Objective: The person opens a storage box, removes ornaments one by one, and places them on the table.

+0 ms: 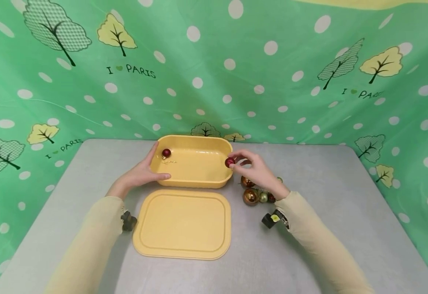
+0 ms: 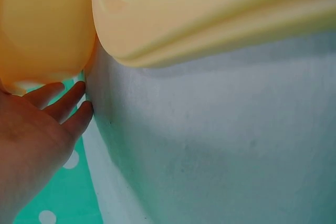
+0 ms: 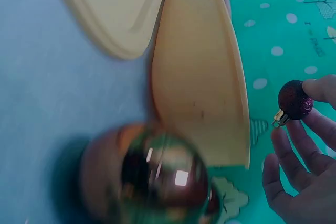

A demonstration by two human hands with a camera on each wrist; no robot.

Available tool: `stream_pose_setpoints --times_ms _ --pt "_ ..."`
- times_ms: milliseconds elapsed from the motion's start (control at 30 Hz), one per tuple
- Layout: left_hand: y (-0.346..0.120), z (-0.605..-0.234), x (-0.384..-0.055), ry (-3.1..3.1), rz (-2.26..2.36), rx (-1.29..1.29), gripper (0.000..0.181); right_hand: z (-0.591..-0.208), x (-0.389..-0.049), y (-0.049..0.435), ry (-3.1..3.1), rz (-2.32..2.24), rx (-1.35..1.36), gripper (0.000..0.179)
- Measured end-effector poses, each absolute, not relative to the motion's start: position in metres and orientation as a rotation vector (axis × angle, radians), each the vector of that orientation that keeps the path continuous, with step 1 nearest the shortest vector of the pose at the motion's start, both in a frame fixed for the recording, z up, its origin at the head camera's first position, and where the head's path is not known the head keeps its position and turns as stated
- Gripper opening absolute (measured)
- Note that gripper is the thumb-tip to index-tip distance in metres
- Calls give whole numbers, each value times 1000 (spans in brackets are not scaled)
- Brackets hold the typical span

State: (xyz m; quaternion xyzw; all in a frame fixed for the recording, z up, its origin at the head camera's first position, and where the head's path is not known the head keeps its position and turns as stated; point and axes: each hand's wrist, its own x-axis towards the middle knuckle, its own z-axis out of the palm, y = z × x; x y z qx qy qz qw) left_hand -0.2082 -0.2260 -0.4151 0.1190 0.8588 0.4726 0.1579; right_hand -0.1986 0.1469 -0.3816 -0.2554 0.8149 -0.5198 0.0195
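Note:
My right hand (image 1: 256, 169) pinches a small dark red glittery Christmas bauble (image 3: 295, 100) between thumb and fingers, its gold cap pointing down in the right wrist view. It is at the right end of a yellow plastic box (image 1: 195, 181), by the rim. At the box's left end rests my left hand (image 1: 144, 169), fingers spread and fairly straight along the outside, thumb across the front rim. Inside the box, near that end, lies another dark red bauble (image 1: 166, 153) with a gold thread (image 1: 170, 162). The left wrist view shows the left fingertips (image 2: 79, 88) beside the box wall.
A yellow lid (image 1: 182, 224) lies flat in front of the box. Several baubles, among them a shiny copper one (image 1: 251, 197) and a small green one (image 1: 263, 197), sit under the right forearm. Behind the grey table (image 1: 346, 228) hangs a green dotted curtain (image 1: 214, 61).

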Motion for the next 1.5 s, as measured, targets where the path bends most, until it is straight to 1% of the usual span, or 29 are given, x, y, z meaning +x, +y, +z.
stream_pose_setpoints --times_ms 67,200,300,400,567,900,1067,1233,1500 --pt "-226 -416 -208 2455 1353 338 120 -381 -196 155 2544 -1591 -762 28" --pt "-227 -416 -208 2455 1349 336 119 -368 -182 169 2592 -1543 -738 26" --pt "-226 -414 -207 2454 1347 340 120 -371 -180 184 2635 -1518 -736 26" --pt "-226 -414 -207 2454 1351 345 120 -389 -186 202 2677 -1509 -723 26" --pt "-226 -415 -208 2448 1357 347 120 -393 -180 221 2724 -1492 -645 26" --pt "-227 -415 -208 2460 1341 355 119 -398 -167 254 2744 -1457 -447 33" --pt "-227 -417 -210 2461 1343 353 119 -402 -161 268 2757 -1456 -408 33" --pt "-228 -417 -209 2468 1341 348 119 -406 -156 282 2785 -1402 -443 31" --pt "-227 -415 -207 2456 1358 353 118 -411 -146 305 2754 -1287 -645 28"
